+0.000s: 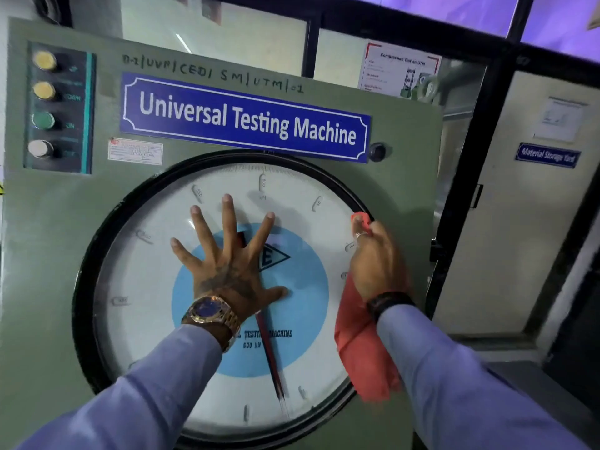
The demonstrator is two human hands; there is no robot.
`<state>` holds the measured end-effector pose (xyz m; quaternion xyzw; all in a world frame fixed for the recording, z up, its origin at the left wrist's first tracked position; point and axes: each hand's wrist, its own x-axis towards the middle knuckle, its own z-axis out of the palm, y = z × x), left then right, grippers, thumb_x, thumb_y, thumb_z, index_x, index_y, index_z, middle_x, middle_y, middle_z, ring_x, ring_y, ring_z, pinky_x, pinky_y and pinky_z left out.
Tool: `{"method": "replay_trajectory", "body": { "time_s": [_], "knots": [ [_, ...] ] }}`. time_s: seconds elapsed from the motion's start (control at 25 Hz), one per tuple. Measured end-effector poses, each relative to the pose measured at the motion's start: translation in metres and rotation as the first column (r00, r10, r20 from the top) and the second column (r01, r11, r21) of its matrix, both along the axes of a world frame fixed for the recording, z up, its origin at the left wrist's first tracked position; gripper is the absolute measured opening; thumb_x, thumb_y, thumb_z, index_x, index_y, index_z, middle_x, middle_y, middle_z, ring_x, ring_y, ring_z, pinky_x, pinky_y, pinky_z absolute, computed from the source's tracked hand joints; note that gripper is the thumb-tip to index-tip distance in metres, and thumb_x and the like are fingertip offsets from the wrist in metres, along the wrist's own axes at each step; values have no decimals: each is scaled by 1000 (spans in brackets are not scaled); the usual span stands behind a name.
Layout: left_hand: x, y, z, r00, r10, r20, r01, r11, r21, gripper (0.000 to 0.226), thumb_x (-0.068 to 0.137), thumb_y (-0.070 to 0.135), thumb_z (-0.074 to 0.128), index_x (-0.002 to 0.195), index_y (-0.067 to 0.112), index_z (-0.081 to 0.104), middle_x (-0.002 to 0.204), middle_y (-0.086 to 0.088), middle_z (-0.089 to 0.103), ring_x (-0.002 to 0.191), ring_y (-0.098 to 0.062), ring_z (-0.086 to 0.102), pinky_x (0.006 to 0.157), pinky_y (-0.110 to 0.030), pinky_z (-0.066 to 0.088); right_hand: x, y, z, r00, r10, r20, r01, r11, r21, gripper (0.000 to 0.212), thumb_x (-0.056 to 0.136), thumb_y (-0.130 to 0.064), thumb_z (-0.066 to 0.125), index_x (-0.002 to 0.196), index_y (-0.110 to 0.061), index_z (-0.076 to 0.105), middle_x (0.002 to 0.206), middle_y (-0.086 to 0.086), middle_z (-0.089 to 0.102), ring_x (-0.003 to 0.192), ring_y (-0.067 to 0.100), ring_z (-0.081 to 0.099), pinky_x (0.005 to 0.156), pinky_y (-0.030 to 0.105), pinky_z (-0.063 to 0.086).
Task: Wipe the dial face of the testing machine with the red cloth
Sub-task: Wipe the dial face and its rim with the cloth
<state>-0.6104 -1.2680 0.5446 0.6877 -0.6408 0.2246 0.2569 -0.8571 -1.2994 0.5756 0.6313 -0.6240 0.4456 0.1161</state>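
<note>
The round dial face point(146, 287) with a black rim fills the front of the green testing machine point(52, 254). Its centre is a light blue disc, and a dark pointer point(272, 362) hangs down to the lower right. My left hand point(227, 264) lies flat on the middle of the glass, fingers spread, a gold watch on the wrist. My right hand point(376, 258) presses the red cloth point(360, 345) against the dial's right edge. A corner of the cloth sticks out above my fingers, and the rest hangs down below my wrist.
A blue "Universal Testing Machine" plate point(243, 116) sits above the dial. Several push buttons point(43, 105) line the machine's upper left, and a small dark knob point(376, 152) is at the upper right. A black-framed glass partition point(467, 177) and a door stand to the right.
</note>
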Motion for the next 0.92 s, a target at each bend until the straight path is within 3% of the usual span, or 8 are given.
{"method": "replay_trajectory", "body": {
  "time_s": [0.08, 0.24, 0.44, 0.56, 0.6, 0.68, 0.76, 0.92],
  "knots": [
    [4, -3, 0, 1000, 1, -20, -1, 1000, -3, 155, 42, 111, 59, 158, 59, -30, 169, -11, -49, 157, -61, -29, 114, -94, 11, 26, -2, 20, 987, 5, -160, -20, 996, -92, 43, 114, -19, 37, 155, -18, 49, 124, 19, 58, 113, 43, 58, 92, 52, 50],
    [6, -7, 1, 999, -26, -39, 26, 1000, -6, 158, 38, 113, 55, 160, 58, -29, 170, -12, -48, 155, -60, -33, 112, -96, 7, 20, -1, 18, 977, -36, -210, 22, 997, -68, 54, 107, -12, 45, 158, -28, 45, 116, 17, 57, 104, 44, 61, 83, 52, 55],
    [6, -6, 1, 999, -33, -28, 33, 999, -5, 157, 41, 113, 54, 160, 55, -31, 170, -14, -47, 155, -61, -33, 113, -95, 5, -18, 11, -24, 996, -67, -60, 69, 997, 35, 39, 111, -22, 43, 149, -26, 47, 111, 14, 56, 104, 43, 62, 86, 52, 56],
    [12, -2, 0, 999, -48, -21, 48, 999, -5, 152, 50, 110, 55, 161, 53, -31, 168, -12, -49, 157, -58, -32, 119, -90, 8, 1, 4, -8, 990, -49, 131, 49, 999, 8, 31, 113, -35, 38, 135, -25, 57, 113, 8, 60, 110, 41, 61, 84, 39, 46],
    [17, -2, 0, 999, -49, -16, 49, 999, -12, 150, 53, 108, 56, 161, 52, -31, 168, -11, -50, 157, -57, -32, 121, -87, 8, 14, 0, 1, 992, -4, 128, 9, 999, -44, 34, 113, -36, 37, 133, -22, 61, 111, 9, 60, 109, 41, 61, 84, 38, 45],
    [24, 0, 2, 998, -56, 3, 56, 998, -18, 148, 55, 108, 55, 163, 50, -28, 169, -10, -49, 157, -54, -34, 122, -84, 1, 36, -7, 23, 998, 20, 52, -14, 993, -118, 36, 110, -33, 40, 129, -15, 65, 110, 13, 64, 107, 40, 62, 87, 44, 51],
    [30, 1, 3, 999, -46, 17, 46, 999, -13, 146, 56, 108, 53, 164, 50, -27, 171, -10, -47, 157, -54, -36, 120, -85, -6, 65, -6, 47, 995, 61, 74, -48, 985, -166, 31, 106, -30, 46, 122, -15, 68, 111, 12, 69, 107, 38, 65, 89, 44, 55],
    [36, 3, 6, 1000, -24, -16, 24, 1000, -3, 146, 54, 109, 49, 161, 52, -33, 170, -10, -48, 153, -55, -42, 117, -89, -5, 117, -4, 69, 958, 86, -274, -167, 943, -287, 28, 106, -8, 61, 132, -6, 69, 98, 21, 66, 87, 46, 63, 69, 52, 60]
  ]
}}
